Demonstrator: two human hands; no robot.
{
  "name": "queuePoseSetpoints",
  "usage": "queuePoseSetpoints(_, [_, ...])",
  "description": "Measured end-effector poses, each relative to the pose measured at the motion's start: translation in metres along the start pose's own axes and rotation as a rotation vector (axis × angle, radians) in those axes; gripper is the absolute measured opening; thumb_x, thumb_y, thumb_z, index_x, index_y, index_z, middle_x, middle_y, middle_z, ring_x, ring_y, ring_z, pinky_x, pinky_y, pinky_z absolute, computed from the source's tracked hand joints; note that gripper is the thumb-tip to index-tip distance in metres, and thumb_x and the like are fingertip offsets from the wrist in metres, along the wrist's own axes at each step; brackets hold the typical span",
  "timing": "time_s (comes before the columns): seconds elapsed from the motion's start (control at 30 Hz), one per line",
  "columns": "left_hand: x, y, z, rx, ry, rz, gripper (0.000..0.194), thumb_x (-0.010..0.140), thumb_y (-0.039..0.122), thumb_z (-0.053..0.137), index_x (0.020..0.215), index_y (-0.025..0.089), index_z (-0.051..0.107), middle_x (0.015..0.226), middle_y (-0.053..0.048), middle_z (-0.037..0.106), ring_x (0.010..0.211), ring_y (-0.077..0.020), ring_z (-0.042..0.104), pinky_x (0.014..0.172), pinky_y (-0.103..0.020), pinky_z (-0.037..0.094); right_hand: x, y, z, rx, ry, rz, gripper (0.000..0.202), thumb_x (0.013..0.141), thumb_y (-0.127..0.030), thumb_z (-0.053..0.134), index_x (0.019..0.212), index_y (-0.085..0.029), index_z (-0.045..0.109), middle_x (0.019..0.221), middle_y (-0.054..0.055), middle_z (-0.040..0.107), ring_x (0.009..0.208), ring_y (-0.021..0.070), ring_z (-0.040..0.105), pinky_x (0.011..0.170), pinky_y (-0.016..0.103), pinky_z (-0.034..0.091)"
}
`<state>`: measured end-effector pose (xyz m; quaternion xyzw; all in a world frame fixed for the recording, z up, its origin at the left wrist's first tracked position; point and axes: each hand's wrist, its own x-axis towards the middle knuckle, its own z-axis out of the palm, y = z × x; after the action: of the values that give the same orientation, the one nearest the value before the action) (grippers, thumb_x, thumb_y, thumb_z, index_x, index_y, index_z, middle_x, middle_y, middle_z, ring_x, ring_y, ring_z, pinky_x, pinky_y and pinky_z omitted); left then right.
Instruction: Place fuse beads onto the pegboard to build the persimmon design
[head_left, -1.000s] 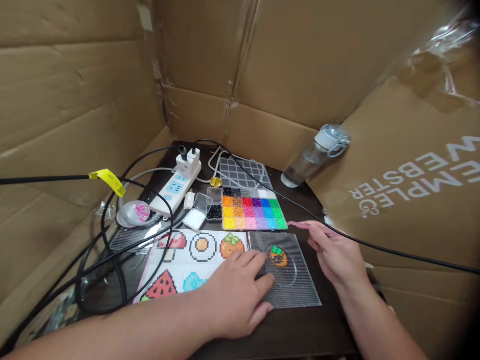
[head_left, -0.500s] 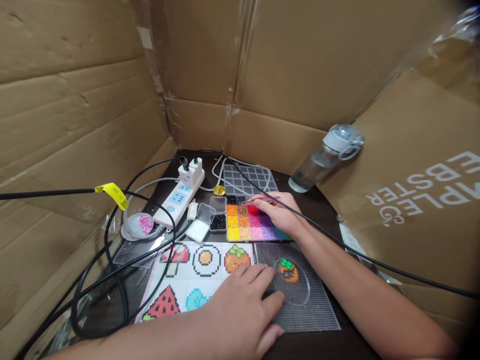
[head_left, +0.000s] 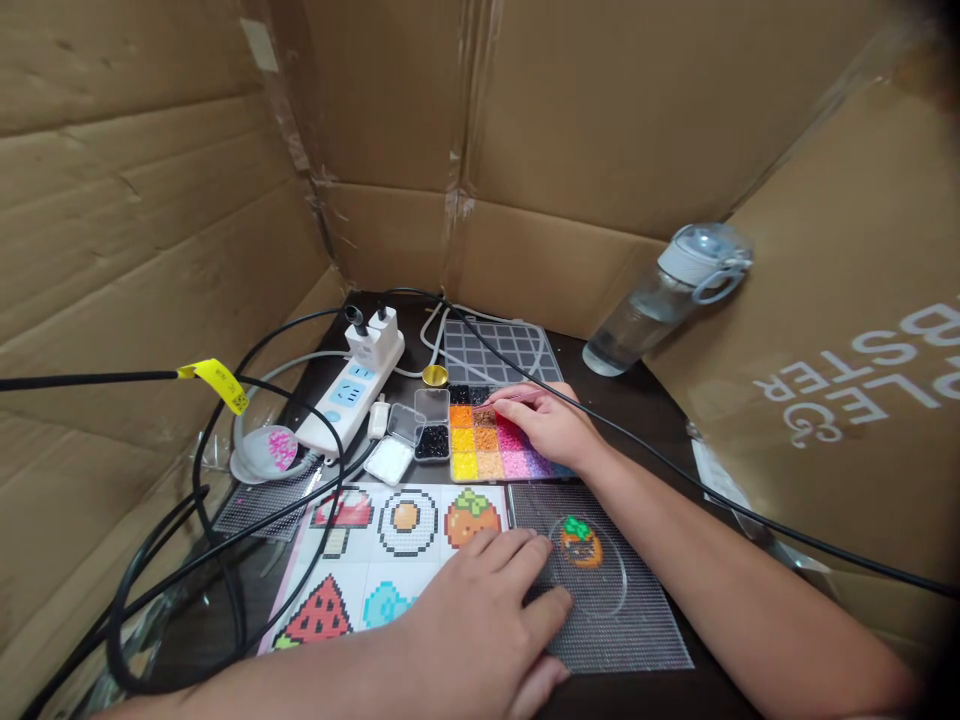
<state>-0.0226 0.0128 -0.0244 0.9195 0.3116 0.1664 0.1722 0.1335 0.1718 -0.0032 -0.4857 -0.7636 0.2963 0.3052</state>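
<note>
My right hand pinches thin pinkish tweezers, their tips over the orange and brown compartments of a bead box. The hand covers part of the box's right side. My left hand lies with fingers spread across the edge of a clear pegboard and a printed pattern sheet. On the pegboard, right of my left fingertips, is a persimmon-shaped bead figure with a green top and orange body. A similar persimmon is printed on the sheet beside my fingers.
Left of the bead box stand small cases of black beads and white beads. Farther left are a power strip, a dish of pink beads and looping black cables. A water bottle leans at the back right. Cardboard walls surround the table.
My right hand has shifted slightly left over the bead box, bringing the tweezer tips toward the orange compartment. My left hand rests in about the same place. The camera view has shifted slightly.
</note>
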Motion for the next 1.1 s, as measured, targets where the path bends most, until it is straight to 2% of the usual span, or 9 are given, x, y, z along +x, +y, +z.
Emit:
queuePoseSetpoints(0.2, [0.0,0.001,-0.003,-0.001,0.004,-0.001,0.039,0.093,0.048,0.054,0.122,0.022,0.058,0.139,-0.014,0.051,0.124,-0.0321,0.05,0.11,-0.051,0.031,0.001,0.0,0.001,-0.007,-0.012,0.016,0.022,0.087,-0.038,0.06,0.081,-0.029,0.079,0.094,-0.001,0.078,0.092,0.0213,0.071,0.089,0.034,0.052])
queuePoseSetpoints(0.6, [0.0,0.002,-0.003,-0.026,-0.015,-0.012,0.038,0.093,0.048,0.055,0.121,0.021,0.058,0.14,-0.014,0.049,0.124,-0.0315,0.049,0.108,-0.049,0.036,0.002,0.007,0.003,0.039,-0.017,-0.003,0.022,0.086,-0.038,0.061,0.078,-0.029,0.079,0.094,-0.001,0.078,0.093,0.021,0.071,0.09,0.034,0.052])
queuePoseSetpoints(0.77, [-0.001,0.003,-0.004,-0.027,-0.017,-0.011,0.04,0.093,0.048,0.055,0.123,0.021,0.058,0.14,-0.014,0.049,0.123,-0.0321,0.049,0.107,-0.05,0.037,0.0,-0.003,0.0,0.274,0.023,0.112,0.018,0.082,-0.034,0.065,0.077,-0.021,0.077,0.082,0.003,0.079,0.083,0.0214,0.073,0.078,0.033,0.055])
queuePoseSetpoints(0.9, [-0.002,0.002,-0.004,-0.033,-0.017,-0.013,0.041,0.093,0.047,0.054,0.125,0.021,0.057,0.141,-0.015,0.049,0.125,-0.0321,0.049,0.108,-0.05,0.036,-0.002,-0.006,-0.006,0.446,0.04,0.156,0.025,0.081,-0.04,0.069,0.079,-0.017,0.077,0.088,0.009,0.079,0.08,0.0206,0.071,0.07,0.031,0.054])
queuePoseSetpoints(1.0, [-0.001,0.002,-0.006,-0.039,-0.021,-0.02,0.041,0.093,0.048,0.054,0.125,0.022,0.057,0.141,-0.015,0.049,0.125,-0.032,0.048,0.108,-0.05,0.036,-0.003,-0.004,-0.015,0.527,0.077,0.183,0.032,0.075,-0.047,0.074,0.078,-0.015,0.078,0.085,0.012,0.077,0.057,0.0143,0.06,0.051,0.027,0.045])
queuePoseSetpoints(1.1, [-0.001,0.003,-0.008,-0.041,-0.018,-0.023,0.04,0.094,0.047,0.054,0.124,0.021,0.058,0.139,-0.015,0.05,0.125,-0.0319,0.048,0.108,-0.051,0.036,-0.01,-0.003,-0.029,0.578,0.183,0.223,0.036,0.066,-0.05,0.081,0.069,-0.014,0.075,0.063,0.007,0.069,0.045,0.0097,0.047,0.038,0.024,0.03])
